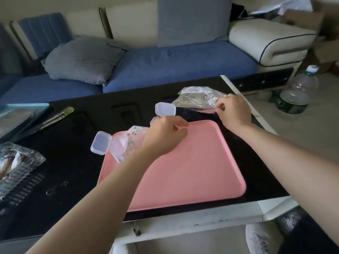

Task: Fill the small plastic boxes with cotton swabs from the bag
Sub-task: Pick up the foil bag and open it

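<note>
Bag (198, 98) edge in right hand (234, 113)

two boxes (101, 143) (165, 109); two bags (198, 98) (136, 136); one tray (183, 171); two hands (165, 136) (234, 112)

The desk (73, 162) top is glossy black, the tray (183, 171) smooth matt pink plastic. The small boxes (100, 145) are translucent plastic; the bag (198, 98) is crinkled shiny film. The sofa (174, 65) is cloth.
</note>
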